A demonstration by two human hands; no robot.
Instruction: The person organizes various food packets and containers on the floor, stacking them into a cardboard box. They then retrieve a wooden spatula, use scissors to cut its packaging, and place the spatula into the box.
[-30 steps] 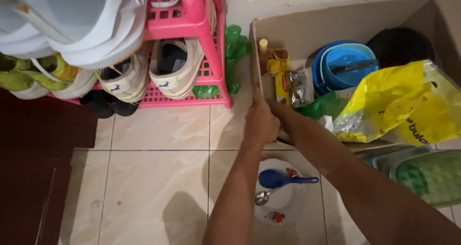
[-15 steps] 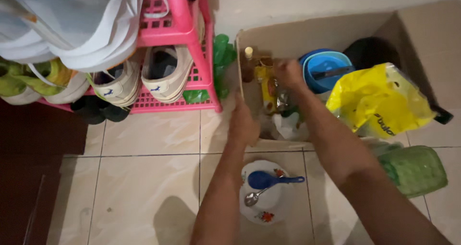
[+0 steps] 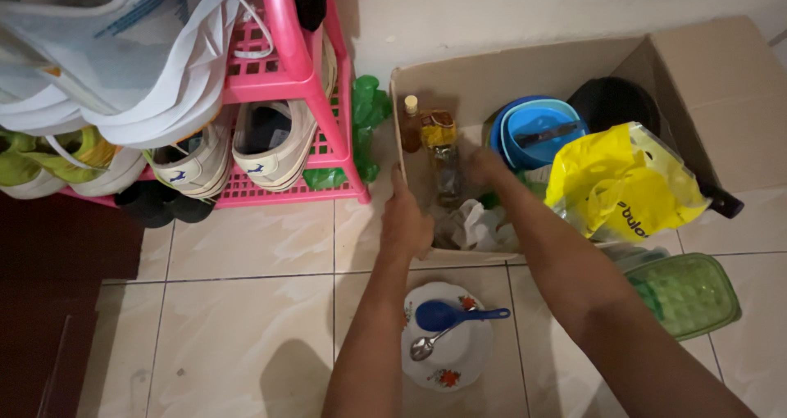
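Head view: I log my left hand (image 3: 406,221) clamped on the near-left wall of the open brown cardboard box (image 3: 525,65), my right hand (image 3: 485,166) reaching among its packets, grip hidden; sorting step, I judge, next needing a firm pinch.

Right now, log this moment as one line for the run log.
left hand: on cardboard box edge | right hand: inside box at yellow-capped packet | floor: plate with blue scoop, metal spoon
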